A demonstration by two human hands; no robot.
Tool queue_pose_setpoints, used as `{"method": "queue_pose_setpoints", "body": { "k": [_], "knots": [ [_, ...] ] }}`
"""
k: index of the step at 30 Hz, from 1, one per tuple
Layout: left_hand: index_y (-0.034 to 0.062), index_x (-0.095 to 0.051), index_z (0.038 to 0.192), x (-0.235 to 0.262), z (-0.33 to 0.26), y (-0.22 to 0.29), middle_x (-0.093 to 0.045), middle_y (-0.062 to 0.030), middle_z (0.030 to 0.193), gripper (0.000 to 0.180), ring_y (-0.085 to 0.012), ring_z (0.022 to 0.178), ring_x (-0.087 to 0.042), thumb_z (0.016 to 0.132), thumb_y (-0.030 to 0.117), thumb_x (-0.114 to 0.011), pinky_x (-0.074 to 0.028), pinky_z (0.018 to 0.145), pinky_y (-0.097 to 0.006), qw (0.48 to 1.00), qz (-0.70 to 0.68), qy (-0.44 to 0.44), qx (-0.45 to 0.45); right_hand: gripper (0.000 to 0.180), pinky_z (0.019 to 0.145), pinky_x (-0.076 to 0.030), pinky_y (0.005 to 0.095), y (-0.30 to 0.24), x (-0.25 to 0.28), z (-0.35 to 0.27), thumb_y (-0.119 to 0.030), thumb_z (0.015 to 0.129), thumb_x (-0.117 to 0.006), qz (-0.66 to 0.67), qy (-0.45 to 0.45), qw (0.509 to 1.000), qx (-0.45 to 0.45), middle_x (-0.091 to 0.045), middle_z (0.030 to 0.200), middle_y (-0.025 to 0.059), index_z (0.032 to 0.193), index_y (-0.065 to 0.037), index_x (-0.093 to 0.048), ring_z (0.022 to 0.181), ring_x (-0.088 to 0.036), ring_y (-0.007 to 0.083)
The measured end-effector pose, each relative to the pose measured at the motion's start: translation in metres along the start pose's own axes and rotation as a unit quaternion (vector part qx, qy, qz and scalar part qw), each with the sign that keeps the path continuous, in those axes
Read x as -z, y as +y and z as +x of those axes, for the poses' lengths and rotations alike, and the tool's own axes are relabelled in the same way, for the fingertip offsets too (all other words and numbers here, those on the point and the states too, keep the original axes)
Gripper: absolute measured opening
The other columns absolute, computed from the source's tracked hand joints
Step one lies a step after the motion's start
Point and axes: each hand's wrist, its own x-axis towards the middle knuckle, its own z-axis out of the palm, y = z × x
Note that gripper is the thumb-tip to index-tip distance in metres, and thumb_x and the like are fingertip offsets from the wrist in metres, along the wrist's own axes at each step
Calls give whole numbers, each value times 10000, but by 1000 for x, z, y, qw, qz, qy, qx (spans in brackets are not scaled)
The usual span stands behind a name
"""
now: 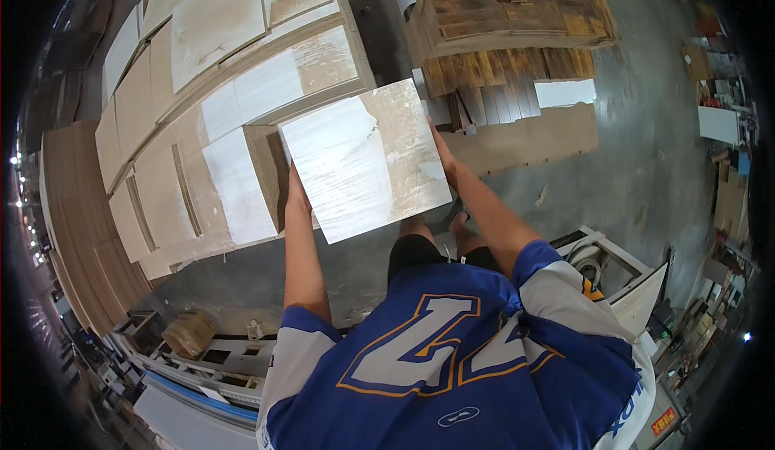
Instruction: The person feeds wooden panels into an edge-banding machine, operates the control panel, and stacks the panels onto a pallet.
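Between my two hands I hold a square wooden board (347,167), its top streaked white on the left and bare tan on the right. My left hand (297,194) grips its left edge, and the fingers are mostly hidden beside and beneath it. On the opposite edge is my right hand (442,151), its fingertips also partly out of sight. Whether this is one board or several stacked together I cannot tell. Just left of it is a stack of similar boards (234,184) with white and tan faces, close to my left hand.
Piles of tan boards (218,26) fill the far left. Dark-stained wood pieces (517,6) are stacked far right, above a flat cardboard sheet (525,139). Behind me on the left is a metal frame with a brown box (190,334). A white-framed unit (605,260) stands near my right elbow.
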Motion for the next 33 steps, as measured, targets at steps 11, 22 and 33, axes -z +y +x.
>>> {"method": "queue_pose_setpoints", "body": {
  "k": [11,22,33],
  "knots": [
    [16,-484,1521,-13,-29,-13,-603,-182,1424,701,-307,1237,-635,1094,567,-407,-557,985,-429,999,21,-35,-30,869,1185,-392,434,2,-25,-38,-720,1039,-370,26,20,999,13,-394,1655,145,1641,-94,-339,1453,-461,312],
    [13,-490,1516,-122,-104,-73,-607,-179,1419,703,-304,1233,-637,1093,569,-408,-553,989,-425,975,140,-159,-70,830,1133,-449,423,48,107,-148,-726,1032,-402,119,98,978,141,-582,1489,147,1522,-69,-534,1328,-576,277],
    [10,-495,1511,-382,-199,-237,-611,-176,1413,706,-301,1228,-638,1092,572,-409,-550,993,-421,855,347,-386,-29,913,1085,-459,398,30,230,-420,-795,989,-403,139,249,908,307,-583,1474,162,1525,-67,-529,1307,-581,244]
  ]
}}
